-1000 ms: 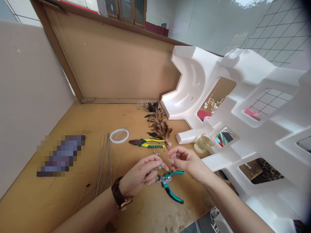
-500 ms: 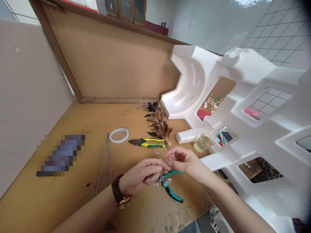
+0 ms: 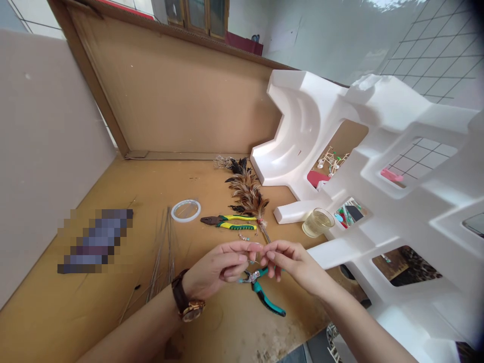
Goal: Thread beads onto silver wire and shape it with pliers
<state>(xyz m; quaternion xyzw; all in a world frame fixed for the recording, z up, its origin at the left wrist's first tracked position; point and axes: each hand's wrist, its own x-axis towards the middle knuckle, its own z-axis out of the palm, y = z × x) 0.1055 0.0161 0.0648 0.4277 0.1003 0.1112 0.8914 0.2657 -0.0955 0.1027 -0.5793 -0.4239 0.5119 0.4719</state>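
My left hand (image 3: pixel 225 264), with a brown-strapped watch (image 3: pixel 188 305) on its wrist, pinches a thin beaded strand (image 3: pixel 254 261) between thumb and forefinger. Meeting it fingertip to fingertip, my right hand (image 3: pixel 297 262) is also closed in a pinch on this strand. Whether it is wire or thread is too fine to tell. Small clear and bluish beads hang under the fingers. Below the hands lie teal-and-black pliers (image 3: pixel 268 301), partly covered by fingers and beads. Just beyond are yellow-and-green pliers (image 3: pixel 238 227) and a short row of small beads (image 3: pixel 244 237).
A brown feather duster (image 3: pixel 245 189) lies behind the pliers. Left of it are a white ring spool (image 3: pixel 186 211) and several thin wires (image 3: pixel 161 252). A glass of yellowish liquid (image 3: pixel 317 223) stands beside a large white plastic frame (image 3: pixel 378 171) on the right. A cardboard panel (image 3: pixel 181 96) rises behind.
My right hand has moved slightly down and turned, its fingertips now against those of my left. The dangling beads have swung up and left, and the duster's handle shows more.
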